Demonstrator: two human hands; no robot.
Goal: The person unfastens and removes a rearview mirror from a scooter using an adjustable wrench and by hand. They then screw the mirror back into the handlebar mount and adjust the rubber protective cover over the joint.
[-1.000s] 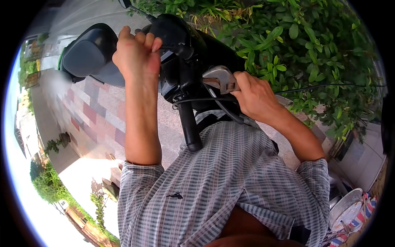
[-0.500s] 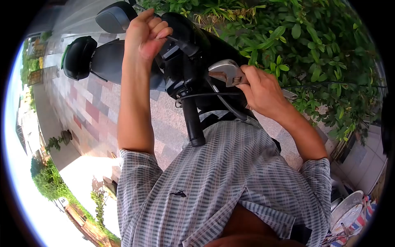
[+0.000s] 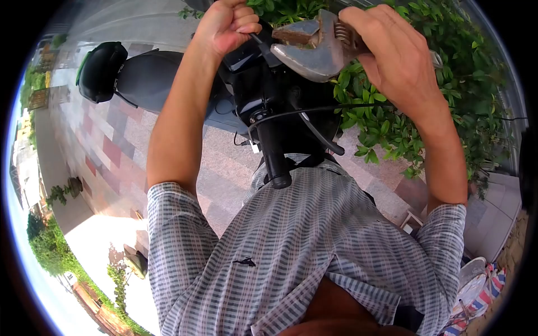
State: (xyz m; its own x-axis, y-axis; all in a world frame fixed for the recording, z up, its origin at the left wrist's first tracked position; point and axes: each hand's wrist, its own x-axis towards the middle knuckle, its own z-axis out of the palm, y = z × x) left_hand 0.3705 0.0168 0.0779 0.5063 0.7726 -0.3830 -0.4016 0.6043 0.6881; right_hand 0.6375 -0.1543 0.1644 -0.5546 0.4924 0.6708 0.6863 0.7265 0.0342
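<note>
Wrench (image 3: pixel 329 51) in right hand (image 3: pixel 404 66), grip closed around it.

Raised in the right hand (image 3: pixel 398 53) at the front of a scooter (image 3: pixel 253 96): a worn grey metal wrench (image 3: pixel 330 49), with brown staining inside one jaw. Held with jaws apart and mouth turned toward a slim, dark stem (image 3: pixel 260 43); close by, contact unclear. Covered along most of the handle, with the far end poking out. Slanting up from black, glossy bodywork with a grey seat behind, and hidden at the top inside the left hand (image 3: pixel 225 27): the stem.
</note>
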